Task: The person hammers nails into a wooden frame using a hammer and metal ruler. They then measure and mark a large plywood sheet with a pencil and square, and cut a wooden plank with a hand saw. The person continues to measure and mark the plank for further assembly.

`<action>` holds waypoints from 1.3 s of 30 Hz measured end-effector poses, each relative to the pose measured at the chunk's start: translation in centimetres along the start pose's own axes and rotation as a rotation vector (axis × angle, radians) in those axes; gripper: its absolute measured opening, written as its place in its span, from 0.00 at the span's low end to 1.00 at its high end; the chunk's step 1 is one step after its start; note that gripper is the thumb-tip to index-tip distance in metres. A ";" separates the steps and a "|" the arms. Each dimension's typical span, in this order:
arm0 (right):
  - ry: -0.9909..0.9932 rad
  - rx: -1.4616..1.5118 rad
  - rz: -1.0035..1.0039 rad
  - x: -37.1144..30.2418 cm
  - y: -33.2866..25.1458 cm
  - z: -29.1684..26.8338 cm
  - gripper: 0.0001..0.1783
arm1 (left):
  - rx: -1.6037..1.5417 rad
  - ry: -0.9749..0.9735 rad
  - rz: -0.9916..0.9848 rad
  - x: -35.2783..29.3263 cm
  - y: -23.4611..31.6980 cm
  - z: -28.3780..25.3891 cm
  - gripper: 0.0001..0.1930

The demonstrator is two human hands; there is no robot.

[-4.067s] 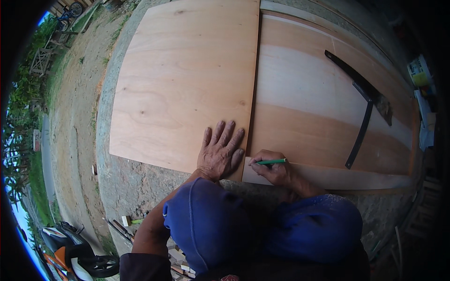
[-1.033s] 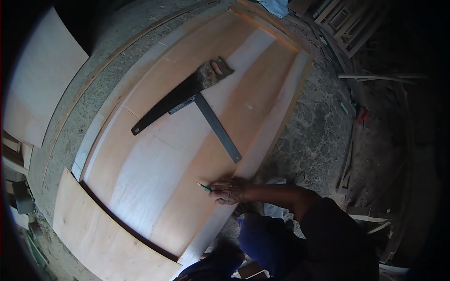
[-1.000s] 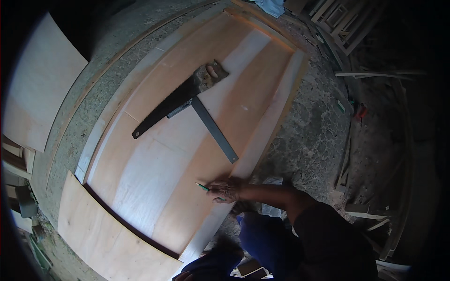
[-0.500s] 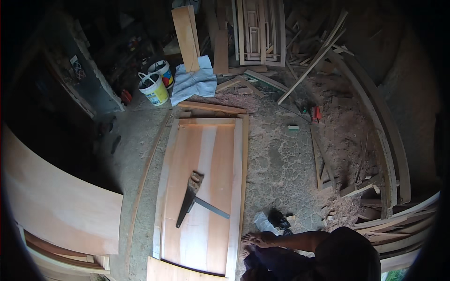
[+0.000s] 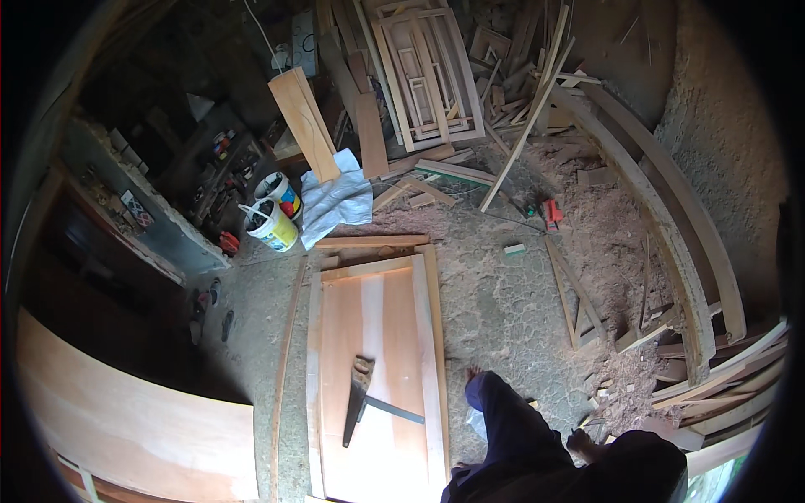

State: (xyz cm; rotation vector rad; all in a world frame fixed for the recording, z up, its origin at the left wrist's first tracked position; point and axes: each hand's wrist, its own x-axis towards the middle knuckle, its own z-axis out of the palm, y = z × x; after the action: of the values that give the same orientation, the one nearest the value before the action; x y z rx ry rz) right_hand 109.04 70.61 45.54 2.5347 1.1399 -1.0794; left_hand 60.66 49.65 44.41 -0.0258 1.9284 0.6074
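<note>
A hand (image 5: 580,443) shows at the lower right beside the dark trouser leg (image 5: 511,427); which hand it is, how its fingers stand and whether they hold anything cannot be told. Well apart to the left, a handsaw (image 5: 355,401) and grey square (image 5: 392,409) lie near the bottom edge of the plywood sheet (image 5: 377,335). Bare floor (image 5: 495,310) runs along the sheet's right edge, with shavings and offcuts (image 5: 612,335) beyond.

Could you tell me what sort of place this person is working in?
Most likely a rough carpentry workshop: a handsaw lies on a plywood sheet on the dirt floor, sawdust is heaped around, and wooden frames are stacked at the back.
</note>
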 end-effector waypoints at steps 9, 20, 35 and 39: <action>-0.087 -0.189 -0.334 19.4 -11.5 -4.9 0.16 | 0.528 -0.134 0.296 5.6 27.5 15.9 0.20; 0.282 0.229 -0.533 40.1 -55.3 -35.2 0.17 | 0.819 0.035 0.992 9.8 51.1 25.6 0.15; -0.059 -0.143 -0.311 58.9 -61.9 -28.5 0.15 | 0.724 -0.166 0.399 15.9 76.8 41.3 0.16; -0.077 -0.173 -0.514 65.7 -71.2 -30.0 0.15 | 0.673 -0.139 0.188 17.1 82.2 45.7 0.17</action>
State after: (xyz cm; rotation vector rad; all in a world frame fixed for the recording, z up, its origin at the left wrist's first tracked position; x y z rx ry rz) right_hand 105.00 171.15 33.08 2.0992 1.8321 -1.1042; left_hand 68.52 144.77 48.54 0.6120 1.9222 0.0522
